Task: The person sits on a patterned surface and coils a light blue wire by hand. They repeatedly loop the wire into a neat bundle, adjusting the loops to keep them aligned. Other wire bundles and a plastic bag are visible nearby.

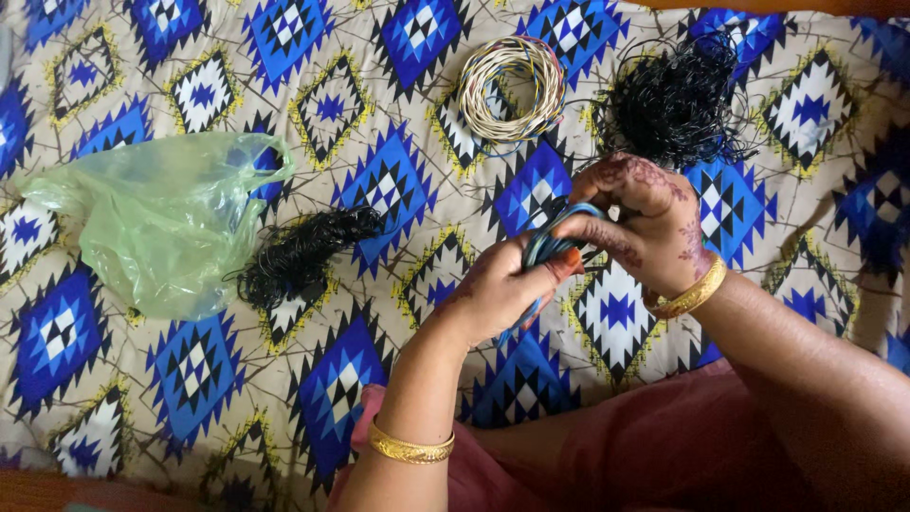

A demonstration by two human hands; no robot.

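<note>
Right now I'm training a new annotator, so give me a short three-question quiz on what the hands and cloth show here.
1. True or false: both hands grip the same blue ring.
2. What lies nearest the green plastic bag? A) the cream wire coil B) the small black thread bundle C) the large black tangle
3. Fill in: each wrist wears a ___ bangle.

Key
1. True: left hand and right hand both pinch it.
2. B
3. gold: left bangle, right bangle.
</note>
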